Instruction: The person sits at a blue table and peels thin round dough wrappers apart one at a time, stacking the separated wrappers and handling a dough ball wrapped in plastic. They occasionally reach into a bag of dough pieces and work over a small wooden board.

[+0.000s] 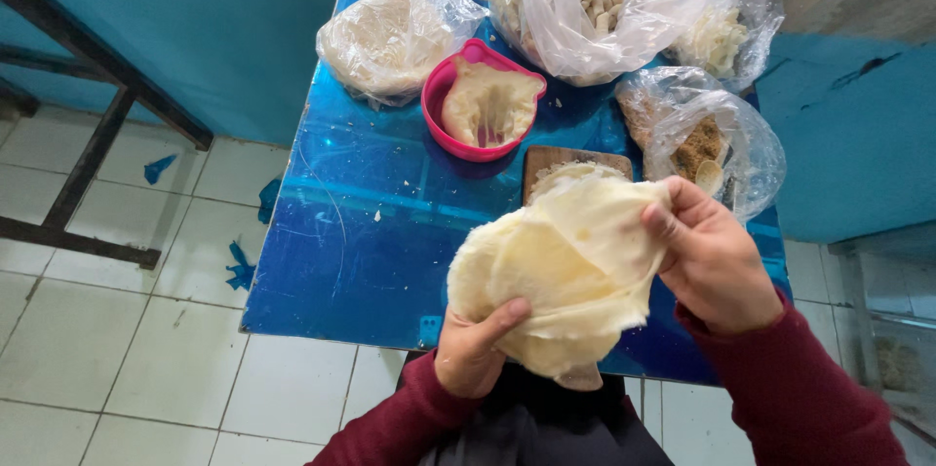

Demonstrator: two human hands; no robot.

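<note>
View from above my lap. The blue table fills the centre; its right edge is hidden behind my forearm and its far end runs out of the top of the picture. At that far end stands a large clear plastic bag of pale chunky pieces, cut off by the top edge. Left of it lies a bagged stack of flat rounds, its contents blurred by the film. To the right, two smaller bags hold crumbly brownish and whitish matter that I cannot identify through the creased plastic. A pink bowl holds a torn, pale lump. A wooden board is mostly covered by what I hold. Over the near table edge I hold the stack of thin dough sheets. My left hand grips its lower edge, thumb on top, fingers hidden beneath. My right hand pinches the top sheet's upper corner, lifting it partly away from the rest.
</note>
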